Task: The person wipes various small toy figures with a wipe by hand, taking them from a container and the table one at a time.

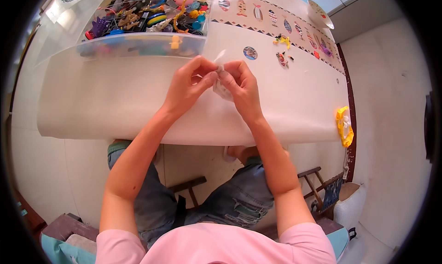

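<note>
A small, crumpled, see-through plastic bag [222, 91] hangs over the table between my two hands, with something whitish inside that I cannot make out. My left hand [189, 83] pinches its gathered top between thumb and fingers. My right hand [242, 86] grips the same top from the other side, the two thumbs nearly touching. A thin clear end of the bag sticks up above the fingertips. Beyond the hands, a round picture disc [250, 53] lies on the table, with small colourful trinkets [282, 60] to its right.
A clear plastic bin [142, 44] full of mixed small toys stands at the back left. Along the back right runs a fish-patterned strip [294, 43], with a bowl [319, 14] beyond it. A yellow packet [344, 126] hangs at the white table's [106, 86] right edge.
</note>
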`<action>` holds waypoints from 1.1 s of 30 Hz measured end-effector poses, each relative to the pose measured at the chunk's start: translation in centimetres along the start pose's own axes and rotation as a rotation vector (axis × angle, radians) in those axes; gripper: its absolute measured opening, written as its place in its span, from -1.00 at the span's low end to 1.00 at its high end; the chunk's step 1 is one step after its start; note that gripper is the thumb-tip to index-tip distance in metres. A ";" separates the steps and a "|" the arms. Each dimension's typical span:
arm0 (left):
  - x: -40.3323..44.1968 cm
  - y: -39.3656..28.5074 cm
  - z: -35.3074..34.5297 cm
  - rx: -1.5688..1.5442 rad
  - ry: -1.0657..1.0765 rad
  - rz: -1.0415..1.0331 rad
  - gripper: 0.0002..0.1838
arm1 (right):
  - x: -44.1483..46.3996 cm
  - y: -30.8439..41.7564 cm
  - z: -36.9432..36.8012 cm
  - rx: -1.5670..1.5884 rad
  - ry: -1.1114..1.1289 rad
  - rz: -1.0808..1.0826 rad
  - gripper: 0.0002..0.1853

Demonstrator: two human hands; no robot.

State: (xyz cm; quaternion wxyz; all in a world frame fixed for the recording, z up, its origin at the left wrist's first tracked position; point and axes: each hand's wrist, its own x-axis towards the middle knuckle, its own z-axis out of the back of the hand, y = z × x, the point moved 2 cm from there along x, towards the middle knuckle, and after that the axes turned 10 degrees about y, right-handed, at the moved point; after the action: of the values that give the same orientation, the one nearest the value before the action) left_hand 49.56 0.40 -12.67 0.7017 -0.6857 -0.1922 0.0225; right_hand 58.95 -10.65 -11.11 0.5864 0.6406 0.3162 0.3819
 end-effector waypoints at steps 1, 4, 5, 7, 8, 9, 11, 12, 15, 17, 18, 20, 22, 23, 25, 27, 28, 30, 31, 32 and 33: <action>0.0 0.0 0.1 -0.008 0.013 0.015 -0.85 | 0.0 0.0 0.3 -0.018 0.016 -0.012 -0.83; 0.0 -0.2 -0.4 -0.073 0.050 0.053 -0.83 | -0.2 -0.3 0.8 0.003 0.037 -0.058 -0.81; 0.0 -0.2 -0.5 -0.101 0.060 0.065 -0.82 | -0.2 -0.5 0.9 0.024 0.041 -0.076 -0.81; 0.0 -0.4 -0.6 -0.131 0.070 0.096 -0.80 | -0.2 -0.5 0.8 -0.047 0.011 0.013 -0.82; -0.1 -0.4 -0.5 -0.145 0.072 0.111 -0.79 | -0.1 -0.5 0.6 -0.082 -0.002 0.058 -0.83; 0.0 -0.5 -0.5 -0.130 0.059 0.088 -0.79 | 0.0 -0.5 0.4 -0.086 -0.005 0.053 -0.83; 0.1 -0.6 -0.6 -0.102 0.038 0.043 -0.77 | 0.0 -0.4 0.2 -0.096 -0.017 0.041 -0.84; 0.1 -0.5 -0.6 -0.095 0.030 0.029 -0.78 | 0.0 -0.4 0.2 -0.100 -0.035 0.054 -0.85; 0.1 -0.1 -0.5 -0.082 -0.005 -0.006 -0.79 | 0.1 -0.5 0.0 -0.115 -0.073 0.079 -0.86; 0.1 0.0 -0.5 -0.085 -0.039 -0.019 -0.78 | 0.1 -0.5 0.0 -0.124 -0.079 0.079 -0.86; 0.1 0.0 -0.4 -0.090 -0.026 0.014 -0.79 | 0.0 -0.6 0.1 -0.128 -0.075 0.072 -0.86; 0.1 0.1 -0.2 -0.102 0.001 0.077 -0.80 | -0.2 -0.6 0.1 -0.139 -0.070 0.057 -0.87; 0.1 0.2 0.0 -0.059 0.000 0.073 -0.79 | -0.3 -0.3 0.3 -0.146 -0.036 0.021 -0.87; 0.1 0.3 0.0 -0.037 -0.002 0.071 -0.79 | -0.3 -0.2 0.3 -0.150 -0.019 0.003 -0.87; 0.1 0.1 -0.1 -0.067 0.000 0.089 -0.78 | -0.2 -0.2 0.1 -0.195 -0.056 0.048 -0.88; 0.0 -0.1 -0.1 -0.071 -0.022 0.078 -0.77 | -0.1 -0.2 -0.2 -0.214 -0.076 0.089 -0.89; 0.1 -0.2 0.0 -0.061 -0.043 0.058 -0.76 | -0.2 -0.2 -0.3 -0.211 -0.078 0.106 -0.90; 0.2 -0.2 0.1 -0.037 -0.066 0.027 -0.76 | -0.2 -0.1 -0.5 -0.176 -0.080 0.124 -0.90; 0.2 0.0 0.3 -0.024 -0.069 0.017 -0.76 | -0.2 0.0 -0.6 -0.143 -0.079 0.123 -0.91; 0.2 0.2 0.3 -0.012 -0.072 0.008 -0.77 | -0.2 0.0 -0.7 -0.110 -0.078 0.122 -0.91; 0.2 0.3 0.3 -0.008 -0.081 0.003 -0.79 | -0.2 0.0 -0.5 -0.128 -0.073 0.108 -0.91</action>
State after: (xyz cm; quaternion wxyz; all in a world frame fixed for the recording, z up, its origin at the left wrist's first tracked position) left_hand 49.68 0.70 -12.89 0.6905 -0.6873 -0.2196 0.0502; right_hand 58.45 -10.55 -11.15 0.6159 0.6314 0.2343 0.4088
